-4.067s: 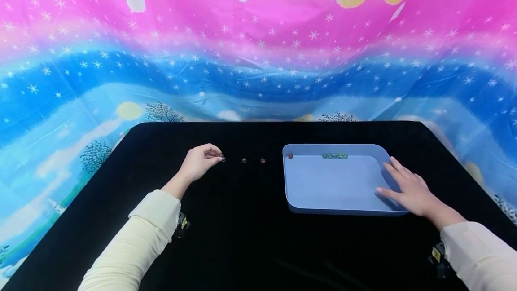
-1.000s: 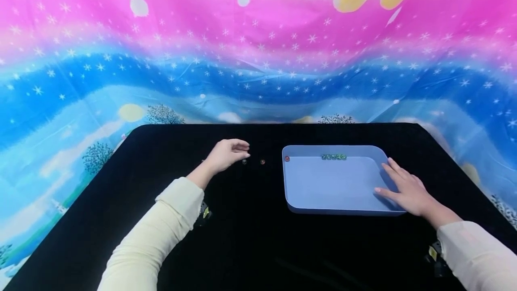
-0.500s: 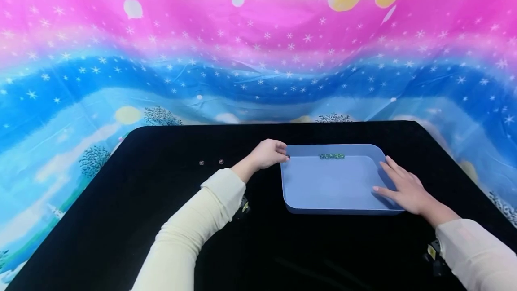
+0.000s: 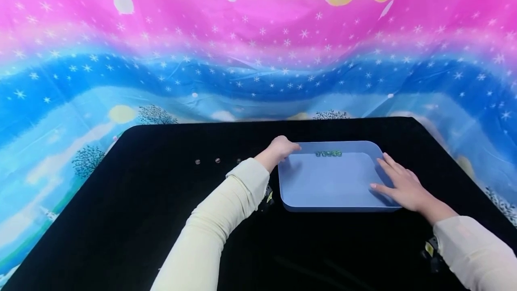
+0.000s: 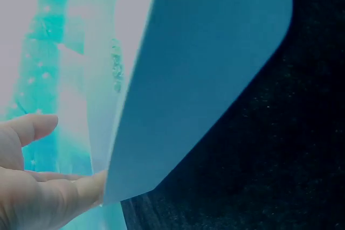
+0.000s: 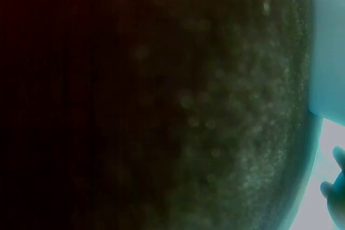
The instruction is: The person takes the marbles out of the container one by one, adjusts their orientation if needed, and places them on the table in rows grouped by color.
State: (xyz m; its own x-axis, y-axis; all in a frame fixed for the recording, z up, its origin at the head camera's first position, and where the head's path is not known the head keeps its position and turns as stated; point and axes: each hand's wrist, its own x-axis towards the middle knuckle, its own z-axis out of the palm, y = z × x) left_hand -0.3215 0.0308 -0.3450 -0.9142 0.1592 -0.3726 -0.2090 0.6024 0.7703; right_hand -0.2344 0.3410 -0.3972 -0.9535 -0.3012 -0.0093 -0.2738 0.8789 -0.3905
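Note:
A blue-grey plastic tray [image 4: 331,183] stands on the right half of the black table. My left hand [image 4: 282,148] is at its far left corner; in the left wrist view the fingers [image 5: 81,192] reach the rim while the thumb [image 5: 40,127] stands apart. The reddish marble seen earlier in that corner does not show now. Several green marbles [image 4: 328,153] sit in a row along the tray's far wall. My right hand [image 4: 401,185] rests with straight, spread fingers on the tray's right side.
Left of the tray, small glass marbles [image 4: 218,160] lie spaced in a line on the black cloth [image 4: 101,219]; the left forearm may cover part of it. A printed curtain [image 4: 250,57] hangs behind the table. The right wrist view is mostly dark and blurred.
My left hand has moved right from the marble line to the tray's far left corner, covering where the reddish marble was. My right hand stays at the tray's right side.

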